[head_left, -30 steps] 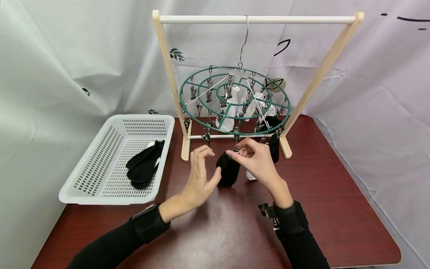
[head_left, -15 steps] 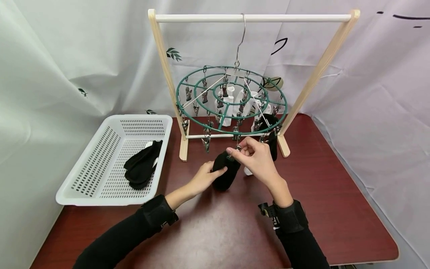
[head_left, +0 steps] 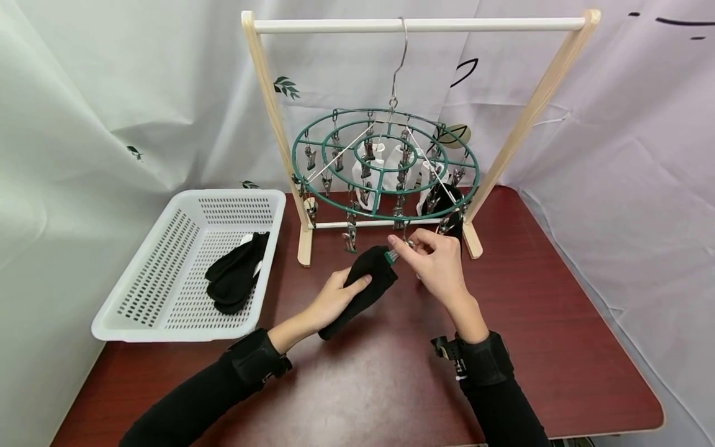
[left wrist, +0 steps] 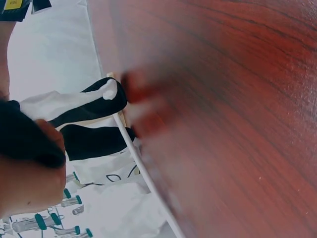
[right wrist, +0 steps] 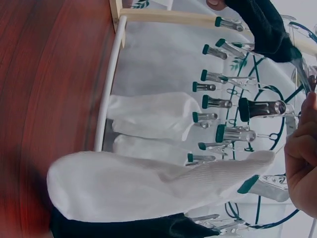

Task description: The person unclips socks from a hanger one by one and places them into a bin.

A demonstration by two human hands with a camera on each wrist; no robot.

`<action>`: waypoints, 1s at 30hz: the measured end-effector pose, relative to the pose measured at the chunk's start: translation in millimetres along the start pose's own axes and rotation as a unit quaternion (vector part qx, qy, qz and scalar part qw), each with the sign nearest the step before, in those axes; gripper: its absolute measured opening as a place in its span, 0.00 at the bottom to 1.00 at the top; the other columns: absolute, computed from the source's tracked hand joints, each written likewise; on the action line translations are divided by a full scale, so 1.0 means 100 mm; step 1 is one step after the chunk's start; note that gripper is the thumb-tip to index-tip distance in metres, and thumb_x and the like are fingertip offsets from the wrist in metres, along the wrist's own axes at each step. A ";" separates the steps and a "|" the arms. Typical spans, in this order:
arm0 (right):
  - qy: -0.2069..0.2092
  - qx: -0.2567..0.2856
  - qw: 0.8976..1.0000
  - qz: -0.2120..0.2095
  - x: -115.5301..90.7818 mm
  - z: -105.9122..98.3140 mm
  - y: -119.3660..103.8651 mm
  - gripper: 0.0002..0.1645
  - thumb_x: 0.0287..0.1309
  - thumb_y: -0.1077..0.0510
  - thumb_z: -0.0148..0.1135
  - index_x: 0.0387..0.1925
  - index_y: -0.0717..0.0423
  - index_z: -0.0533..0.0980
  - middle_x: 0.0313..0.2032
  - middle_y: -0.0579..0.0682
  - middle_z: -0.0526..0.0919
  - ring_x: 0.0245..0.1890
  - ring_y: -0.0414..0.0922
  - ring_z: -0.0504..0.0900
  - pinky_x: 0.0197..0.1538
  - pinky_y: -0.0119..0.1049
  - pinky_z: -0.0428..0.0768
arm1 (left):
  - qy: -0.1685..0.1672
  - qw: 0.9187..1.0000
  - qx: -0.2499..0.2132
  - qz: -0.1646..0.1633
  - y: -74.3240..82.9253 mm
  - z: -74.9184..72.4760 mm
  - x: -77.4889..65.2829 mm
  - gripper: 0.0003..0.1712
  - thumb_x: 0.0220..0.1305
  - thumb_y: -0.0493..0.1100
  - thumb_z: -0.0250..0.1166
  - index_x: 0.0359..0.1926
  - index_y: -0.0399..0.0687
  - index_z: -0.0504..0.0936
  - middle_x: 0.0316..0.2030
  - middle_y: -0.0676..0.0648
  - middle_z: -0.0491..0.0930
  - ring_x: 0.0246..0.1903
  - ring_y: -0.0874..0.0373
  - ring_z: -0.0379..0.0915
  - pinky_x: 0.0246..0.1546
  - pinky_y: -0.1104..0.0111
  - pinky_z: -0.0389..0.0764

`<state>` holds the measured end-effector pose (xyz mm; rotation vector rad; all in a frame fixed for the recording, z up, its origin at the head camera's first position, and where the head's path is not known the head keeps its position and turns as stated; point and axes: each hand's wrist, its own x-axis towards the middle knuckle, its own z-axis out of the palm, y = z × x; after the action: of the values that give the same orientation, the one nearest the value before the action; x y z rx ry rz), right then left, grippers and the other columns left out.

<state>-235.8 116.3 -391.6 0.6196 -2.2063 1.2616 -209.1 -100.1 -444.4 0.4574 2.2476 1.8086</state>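
My left hand (head_left: 332, 299) grips a black sock (head_left: 373, 272), thumb on top, and holds it slanted above the table. At the sock's upper end, my right hand (head_left: 438, 264) pinches a metal clip (head_left: 395, 254) with a green tip. That tip touches the sock's edge; whether it bites the fabric is hard to tell. The clip hangs from a round green drying hanger (head_left: 373, 216). In the right wrist view the clip (right wrist: 300, 69) meets the black sock (right wrist: 267, 29). The left wrist view shows the left hand (left wrist: 32, 186) dark and close up.
A white basket (head_left: 131, 310) with black socks (head_left: 237, 276) stands at left on the red-brown table (head_left: 558, 347). The hanger hooks onto a wooden rack (head_left: 536, 112). Several other clips, white socks (right wrist: 148, 183) and a black sock (head_left: 449, 197) hang from it.
My left hand came in from the left and took hold of the black sock. The sock has swung down and left into a slant, and the clip tilts with it. My right hand barely moved.
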 end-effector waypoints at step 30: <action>0.038 0.003 0.999 -0.031 0.00 0.00 0.03 0.26 0.59 0.60 0.72 0.13 0.51 0.67 0.14 0.38 0.56 0.16 0.36 0.53 0.24 0.30 0.52 | 0.144 0.976 0.158 0.039 0.56 -0.50 -0.21 0.17 0.75 0.40 0.54 0.60 0.41 0.77 0.52 0.40 0.81 0.51 0.50 0.75 0.53 0.54 0.73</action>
<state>-238.0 118.2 -393.4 0.6283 -2.1055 1.2403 -202.3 -142.7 -378.9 0.3609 2.7715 1.6466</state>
